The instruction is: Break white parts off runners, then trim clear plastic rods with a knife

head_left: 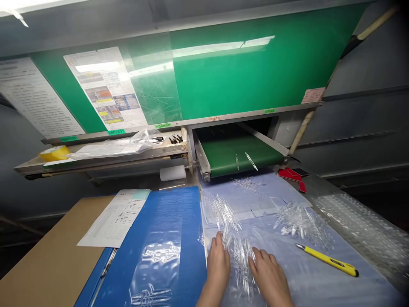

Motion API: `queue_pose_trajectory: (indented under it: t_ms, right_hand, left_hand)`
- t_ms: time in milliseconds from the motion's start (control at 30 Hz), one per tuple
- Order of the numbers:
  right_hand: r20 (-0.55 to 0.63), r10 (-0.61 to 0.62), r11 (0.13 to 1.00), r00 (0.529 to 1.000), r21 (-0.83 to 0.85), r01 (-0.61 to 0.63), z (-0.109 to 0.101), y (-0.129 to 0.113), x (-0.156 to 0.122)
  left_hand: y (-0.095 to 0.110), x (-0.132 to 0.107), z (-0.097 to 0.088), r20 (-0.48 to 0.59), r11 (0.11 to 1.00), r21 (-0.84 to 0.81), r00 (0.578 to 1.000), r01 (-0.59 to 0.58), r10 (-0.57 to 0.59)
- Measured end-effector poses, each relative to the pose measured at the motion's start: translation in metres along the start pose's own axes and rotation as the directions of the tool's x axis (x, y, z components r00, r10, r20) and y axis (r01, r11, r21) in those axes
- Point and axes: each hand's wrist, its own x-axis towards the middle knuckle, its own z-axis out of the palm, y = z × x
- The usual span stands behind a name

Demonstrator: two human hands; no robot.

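A loose bundle of clear, thin, pointed plastic pieces (240, 262) lies on the bluish sheet (319, 281) in front of me. At its left side is my left hand (218, 260), fingers extended and apart from the thumb, touching the edge of the pieces. My right hand (270, 273) rests against the right side, its fingers loosely bent and spread. Neither hand is visibly closed round a piece. Just beyond my left fingertips lies another cluster of clear pieces (225, 213). More clear pieces (302, 221) are heaped to the right.
A green conveyor belt (230, 149) carries one clear piece (251, 161). On the right lies a yellow utility knife (332, 260), with bubble wrap (364, 221) beyond. A clear bag (156, 268) lies on the blue surface (169, 204) at left, near a paper form (115, 219).
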Motion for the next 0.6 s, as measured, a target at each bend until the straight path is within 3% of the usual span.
queue_pose_trajectory:
  t_ms: [100, 233, 367, 433, 467, 533, 567, 600]
  right_hand:
    - [-0.058, -0.013, 0.996, 0.998, 0.083, 0.018, -0.002, 0.003, -0.003]
    - [-0.080, -0.005, 0.958, 0.997, 0.285, 0.028, -0.009, 0.000, -0.002]
    - [0.048, -0.034, 0.842, 0.998, 0.539, 0.003, -0.030, -0.024, -0.006]
    - [0.184, -0.065, 0.693, 0.981, 0.715, -0.088, -0.045, -0.043, -0.013]
    - [0.296, -0.107, 0.545, 0.949, 0.816, -0.193, -0.052, -0.052, -0.017]
    - [0.483, -0.275, 0.309, 0.832, 0.863, -0.399, -0.064, -0.068, -0.027]
    - [0.546, -0.364, 0.261, 0.754, 0.837, -0.481, -0.069, -0.074, -0.032]
    - [0.587, -0.422, 0.272, 0.691, 0.809, -0.522, -0.072, -0.078, -0.037]
  left_hand:
    - [0.004, 0.005, -0.005, 0.021, 0.978, -0.179, 0.995, 0.103, -0.100]
    - [0.010, -0.001, -0.011, 0.117, 0.868, -0.435, 0.971, 0.240, -0.210]
    - [0.014, -0.038, -0.010, 0.325, 0.738, -0.568, 0.923, 0.364, -0.205]
    - [0.014, -0.059, -0.009, 0.402, 0.714, -0.574, 0.897, 0.402, -0.182]
    - [0.013, -0.067, -0.011, 0.421, 0.712, -0.574, 0.892, 0.404, -0.167]
    - [0.010, -0.077, -0.016, 0.418, 0.713, -0.586, 0.898, 0.385, -0.140]
    - [0.008, -0.079, -0.021, 0.408, 0.715, -0.595, 0.904, 0.368, -0.126]
    - [0.006, -0.081, -0.026, 0.399, 0.720, -0.600, 0.911, 0.349, -0.110]
